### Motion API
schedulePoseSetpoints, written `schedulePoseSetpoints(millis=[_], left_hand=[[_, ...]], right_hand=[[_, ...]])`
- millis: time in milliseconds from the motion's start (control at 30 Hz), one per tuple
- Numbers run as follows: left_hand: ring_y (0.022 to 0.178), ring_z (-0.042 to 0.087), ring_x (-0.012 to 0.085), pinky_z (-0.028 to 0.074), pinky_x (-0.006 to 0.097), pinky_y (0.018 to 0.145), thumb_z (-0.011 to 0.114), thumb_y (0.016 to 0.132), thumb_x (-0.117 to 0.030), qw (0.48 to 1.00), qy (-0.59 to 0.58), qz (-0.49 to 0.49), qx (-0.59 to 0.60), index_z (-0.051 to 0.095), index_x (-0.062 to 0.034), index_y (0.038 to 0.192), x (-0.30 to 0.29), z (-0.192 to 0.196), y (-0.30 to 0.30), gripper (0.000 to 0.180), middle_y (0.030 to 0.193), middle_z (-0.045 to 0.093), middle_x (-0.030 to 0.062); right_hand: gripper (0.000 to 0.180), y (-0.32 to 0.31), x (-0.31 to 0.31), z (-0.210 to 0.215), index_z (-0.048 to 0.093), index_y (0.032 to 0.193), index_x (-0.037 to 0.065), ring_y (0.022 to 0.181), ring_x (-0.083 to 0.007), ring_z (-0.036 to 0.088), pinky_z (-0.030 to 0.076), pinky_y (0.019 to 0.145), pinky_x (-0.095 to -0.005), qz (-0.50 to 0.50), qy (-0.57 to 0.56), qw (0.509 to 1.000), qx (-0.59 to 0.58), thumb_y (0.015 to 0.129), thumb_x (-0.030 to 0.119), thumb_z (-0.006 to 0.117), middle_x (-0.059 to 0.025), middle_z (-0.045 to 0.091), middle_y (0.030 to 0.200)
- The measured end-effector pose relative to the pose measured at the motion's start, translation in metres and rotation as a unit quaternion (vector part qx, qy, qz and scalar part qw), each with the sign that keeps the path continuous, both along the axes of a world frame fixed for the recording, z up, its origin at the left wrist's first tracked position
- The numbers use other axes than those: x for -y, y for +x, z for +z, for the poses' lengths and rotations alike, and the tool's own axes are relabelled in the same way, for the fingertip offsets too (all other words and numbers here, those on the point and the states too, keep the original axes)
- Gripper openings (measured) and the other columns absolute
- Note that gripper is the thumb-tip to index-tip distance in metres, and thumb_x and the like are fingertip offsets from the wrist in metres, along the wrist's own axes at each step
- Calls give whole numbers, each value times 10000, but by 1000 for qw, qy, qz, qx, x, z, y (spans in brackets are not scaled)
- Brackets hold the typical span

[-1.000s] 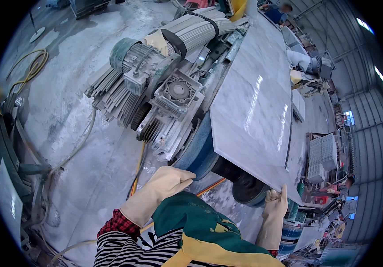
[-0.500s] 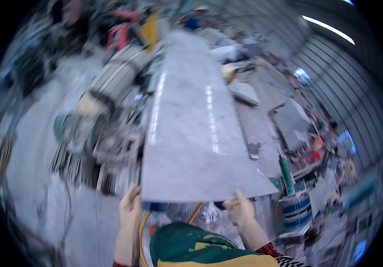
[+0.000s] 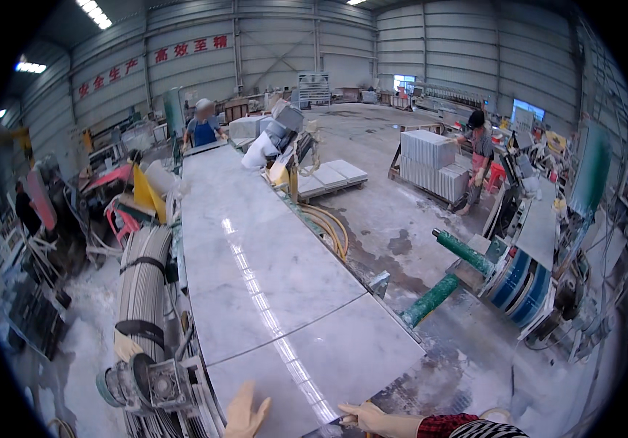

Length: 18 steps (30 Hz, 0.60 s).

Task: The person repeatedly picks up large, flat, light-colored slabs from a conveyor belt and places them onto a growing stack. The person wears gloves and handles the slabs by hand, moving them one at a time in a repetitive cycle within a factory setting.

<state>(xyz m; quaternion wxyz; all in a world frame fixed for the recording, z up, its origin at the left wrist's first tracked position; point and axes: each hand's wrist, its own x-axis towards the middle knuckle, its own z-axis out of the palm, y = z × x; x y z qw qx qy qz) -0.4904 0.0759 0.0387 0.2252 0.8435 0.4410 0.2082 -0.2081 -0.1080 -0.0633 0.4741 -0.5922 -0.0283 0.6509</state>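
Note:
Two polished grey-white marble slabs lie end to end in front of me, a thin dark seam between them. The near slab (image 3: 343,336) runs out of view at the bottom; the far slab (image 3: 234,197) stretches away from me. My left hand (image 3: 247,415), in a pale glove, is over the near slab with thumb and fingers apart, holding nothing. At that slab's right-hand near edge is my right hand (image 3: 365,418), also gloved, its fingers closed on the edge. Part of that grip is hidden.
A motor (image 3: 164,383) and a ribbed grey hose-like bundle (image 3: 142,285) flank the slabs on the left. To the right are green rollers (image 3: 431,299) and a blue-banded drum (image 3: 526,292). One person (image 3: 202,131) stands at the far end, another (image 3: 477,153) beside stacked slabs (image 3: 431,157).
My view has tilted up and swung, bringing in more of the hall and the seam. The left hand has left the slab's edge and opened; the right stays at an edge.

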Motion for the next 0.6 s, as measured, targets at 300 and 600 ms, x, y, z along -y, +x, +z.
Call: schedulePoseSetpoints(millis=[300, 600], left_hand=[[1408, 361, 452, 314, 552, 1141, 745, 830, -470, 979, 110, 47, -166, 488, -50, 1451, -87, -43, 131, 793, 1534, 400, 252], [1442, 319, 480, 235, 573, 1192, 729, 827, -554, 964, 101, 37, -243, 395, -8, 1507, -80, -34, 119, 933, 1532, 398, 249]], right_hand=[[731, 49, 34, 50, 352, 1587, 42, 964, -274, 754, 607, 870, -406, 168, 152, 974, -30, 981, 230, 715, -184, 745, 1174], [470, 73, 25, 29, 532, 1477, 22, 945, -208, 723, 576, 938, -391, 258, 101, 953, -119, 1045, 193, 598, -135, 762, 1089]])
